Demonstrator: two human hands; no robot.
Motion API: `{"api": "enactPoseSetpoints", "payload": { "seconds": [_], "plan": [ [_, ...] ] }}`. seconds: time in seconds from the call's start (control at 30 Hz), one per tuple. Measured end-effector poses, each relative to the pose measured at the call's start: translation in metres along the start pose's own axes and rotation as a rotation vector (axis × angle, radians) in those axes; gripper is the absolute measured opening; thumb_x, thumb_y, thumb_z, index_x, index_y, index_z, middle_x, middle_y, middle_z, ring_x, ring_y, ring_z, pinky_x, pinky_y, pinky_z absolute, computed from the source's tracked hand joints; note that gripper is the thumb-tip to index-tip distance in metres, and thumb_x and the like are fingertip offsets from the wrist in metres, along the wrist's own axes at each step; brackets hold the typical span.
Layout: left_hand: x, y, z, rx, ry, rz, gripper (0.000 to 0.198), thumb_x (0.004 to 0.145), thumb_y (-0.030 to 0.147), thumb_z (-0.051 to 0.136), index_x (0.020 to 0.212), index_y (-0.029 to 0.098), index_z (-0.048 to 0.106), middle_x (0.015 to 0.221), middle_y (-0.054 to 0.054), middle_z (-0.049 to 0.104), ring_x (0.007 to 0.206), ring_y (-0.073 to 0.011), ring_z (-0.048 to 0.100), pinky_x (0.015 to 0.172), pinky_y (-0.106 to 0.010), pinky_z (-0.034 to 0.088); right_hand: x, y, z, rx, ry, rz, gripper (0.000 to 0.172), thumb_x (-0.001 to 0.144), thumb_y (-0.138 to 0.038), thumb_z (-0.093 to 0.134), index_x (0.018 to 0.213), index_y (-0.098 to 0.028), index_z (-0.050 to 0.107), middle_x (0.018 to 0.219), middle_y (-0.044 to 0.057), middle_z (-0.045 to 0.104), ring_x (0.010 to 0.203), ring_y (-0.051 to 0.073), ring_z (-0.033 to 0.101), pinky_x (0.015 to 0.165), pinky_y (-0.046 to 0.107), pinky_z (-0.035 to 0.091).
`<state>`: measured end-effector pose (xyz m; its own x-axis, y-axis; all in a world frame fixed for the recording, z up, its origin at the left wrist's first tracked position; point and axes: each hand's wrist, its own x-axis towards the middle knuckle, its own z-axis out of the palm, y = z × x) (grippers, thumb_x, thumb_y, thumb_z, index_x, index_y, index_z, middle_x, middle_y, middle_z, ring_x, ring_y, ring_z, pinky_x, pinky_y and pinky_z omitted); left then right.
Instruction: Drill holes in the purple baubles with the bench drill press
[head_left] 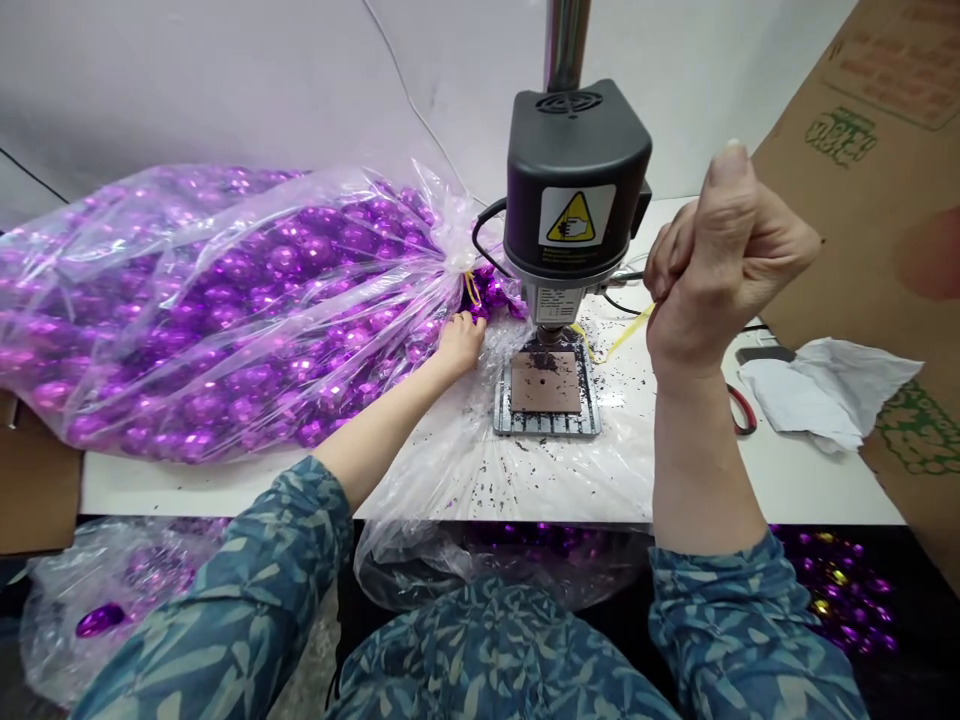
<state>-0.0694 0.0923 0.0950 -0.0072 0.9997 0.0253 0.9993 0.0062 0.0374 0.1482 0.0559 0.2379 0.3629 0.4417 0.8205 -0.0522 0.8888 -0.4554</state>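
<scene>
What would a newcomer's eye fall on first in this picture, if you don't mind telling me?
Most striking is the big clear plastic bag of shiny purple balls lying across the left of the white table, with the left hand at its tied neck. Mid-frame stands a small bench drill with a yellow warning label. Just right of it the right hand is raised in a fist around a yellow cord.

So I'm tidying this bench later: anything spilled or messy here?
Yes. Dark shavings are scattered over the white table and the plastic sheet around the drill press plate. A crumpled tissue lies to the right.
</scene>
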Motion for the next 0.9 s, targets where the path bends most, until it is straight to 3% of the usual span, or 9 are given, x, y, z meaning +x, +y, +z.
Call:
{"api": "enactPoseSetpoints", "payload": {
  "seconds": [0.07,0.17,0.27,0.37,0.43,0.53,0.7,0.8,0.9],
  "plan": [
    [-0.005,-0.003,0.001,-0.176,0.051,0.000,0.042,0.086,0.008,0.064,0.127,0.015,0.063,0.132,-0.024,0.059,0.126,-0.0411,0.059,0.102,-0.055,0.051,-0.001,-0.001,0.000,-0.003,-0.003,0.000,0.065,0.088,-0.061,0.062,0.047,-0.020,0.031,0.040,-0.006,0.024,0.035,0.003,0.027,0.044,0.029,0.023],
    [-0.018,-0.005,0.002,-0.767,0.109,0.000,0.041,0.089,0.021,0.069,0.130,0.021,0.061,0.121,-0.014,0.064,0.109,-0.0303,0.067,0.098,-0.050,0.055,-0.001,-0.001,0.000,-0.052,0.003,0.018,0.067,0.087,-0.069,0.056,0.048,-0.021,0.030,0.041,-0.006,0.023,0.036,0.004,0.026,0.045,0.030,0.024],
    [-0.037,-0.002,0.003,-1.504,-0.032,-0.051,0.036,0.093,0.031,0.067,0.128,0.024,0.060,0.112,-0.008,0.069,0.096,-0.0205,0.070,0.091,-0.042,0.062,-0.002,0.000,0.000,-0.087,0.000,0.028,0.067,0.086,-0.074,0.050,0.048,-0.022,0.032,0.042,-0.005,0.022,0.038,0.005,0.026,0.046,0.031,0.025],
    [-0.055,0.004,0.005,-1.926,-0.199,-0.182,0.029,0.093,0.035,0.070,0.118,0.022,0.064,0.114,-0.008,0.071,0.102,-0.0202,0.072,0.092,-0.039,0.063,-0.002,0.001,0.001,-0.106,0.001,0.024,0.068,0.085,-0.077,0.046,0.048,-0.022,0.031,0.042,-0.005,0.022,0.039,0.005,0.026,0.046,0.031,0.026],
    [-0.064,0.009,0.008,-2.002,-0.243,-0.227,0.030,0.091,0.036,0.075,0.116,0.021,0.066,0.115,-0.008,0.072,0.104,-0.0207,0.072,0.092,-0.038,0.064,-0.002,0.001,0.002,-0.124,0.006,0.020,0.069,0.084,-0.079,0.043,0.048,-0.022,0.029,0.042,-0.005,0.022,0.038,0.005,0.026,0.045,0.030,0.027],
    [-0.070,0.016,0.015,-1.932,-0.256,-0.176,0.047,0.082,0.030,0.085,0.124,0.023,0.065,0.116,-0.007,0.074,0.095,-0.0178,0.073,0.084,-0.033,0.063,-0.003,-0.002,0.002,-0.102,0.005,0.016,0.070,0.083,-0.080,0.044,0.049,-0.022,0.026,0.042,-0.006,0.022,0.037,0.004,0.026,0.044,0.030,0.026],
    [-0.068,0.024,0.036,-1.695,-0.142,-0.037,0.062,0.071,0.032,0.093,0.123,0.019,0.063,0.108,-0.007,0.075,0.083,-0.0151,0.070,0.070,-0.026,0.058,-0.005,-0.003,0.001,-0.092,-0.012,0.044,0.069,0.085,-0.078,0.045,0.050,-0.021,0.027,0.042,-0.005,0.024,0.038,0.005,0.029,0.045,0.029,0.028],
    [-0.064,0.028,0.045,-1.607,-0.089,0.003,0.063,0.072,0.037,0.092,0.123,0.018,0.061,0.111,-0.009,0.074,0.089,-0.0178,0.070,0.072,-0.029,0.058,-0.006,-0.001,0.000,-0.113,-0.038,0.082,0.068,0.085,-0.080,0.040,0.052,-0.022,0.029,0.044,-0.005,0.028,0.041,0.006,0.031,0.046,0.029,0.031],
    [-0.062,0.033,0.048,-1.534,-0.076,0.064,0.063,0.073,0.038,0.090,0.124,0.017,0.060,0.117,-0.011,0.073,0.099,-0.0205,0.071,0.085,-0.034,0.059,-0.006,0.000,0.000,-0.066,-0.023,0.045,0.068,0.085,-0.077,0.046,0.050,-0.022,0.027,0.042,-0.005,0.026,0.038,0.006,0.029,0.044,0.031,0.028]
  ]
}}
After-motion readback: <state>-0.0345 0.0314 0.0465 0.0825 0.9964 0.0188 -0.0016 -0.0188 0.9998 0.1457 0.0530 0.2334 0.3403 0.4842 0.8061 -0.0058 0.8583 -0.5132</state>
